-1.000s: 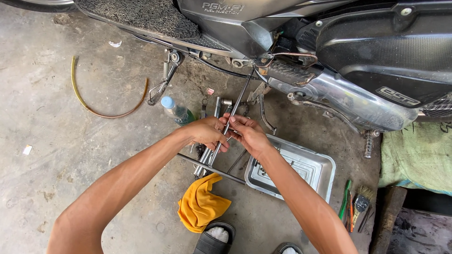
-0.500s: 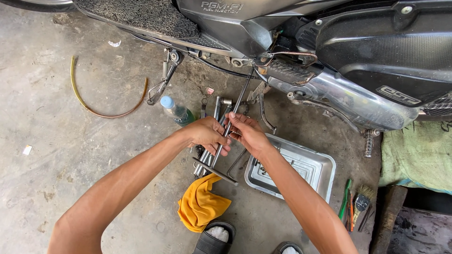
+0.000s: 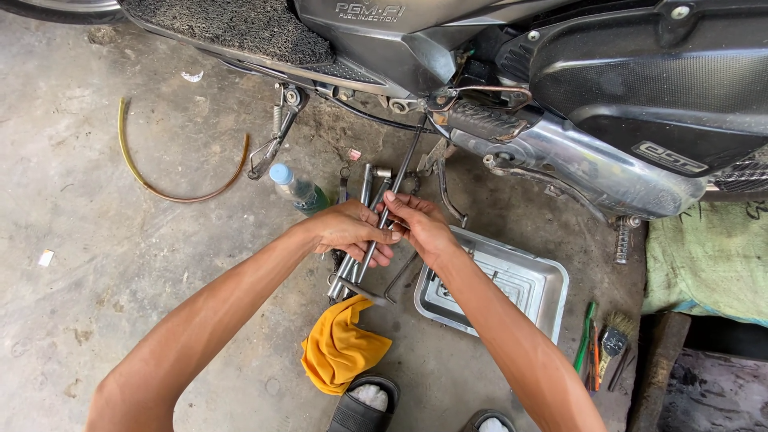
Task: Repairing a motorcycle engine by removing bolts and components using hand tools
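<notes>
On the concrete floor (image 3: 104,264), from the left, there is one curved yellow hose (image 3: 160,190), then one plastic bottle (image 3: 294,189) with a blue cap lying on its side. Next come several long metal socket wrenches (image 3: 362,240) lying side by side; I count about three, but the hands cover a part of them. Below them lies one yellow cloth (image 3: 342,349). More to the right there is one empty metal tray (image 3: 512,282), and after it a small group of hand tools with one brush (image 3: 613,339). Above all this stands one scooter (image 3: 560,88).

The left hand (image 3: 349,230) has its fingers closed around a thin dark metal rod (image 3: 398,178), which goes up at a slant toward the underside of the scooter. The right hand (image 3: 419,226) touches the left one, and its fingers are curled on the same rod, just beside.

Compared with half a second ago, both hands stay at the same place on the rod, and nothing on the floor has moved.
</notes>
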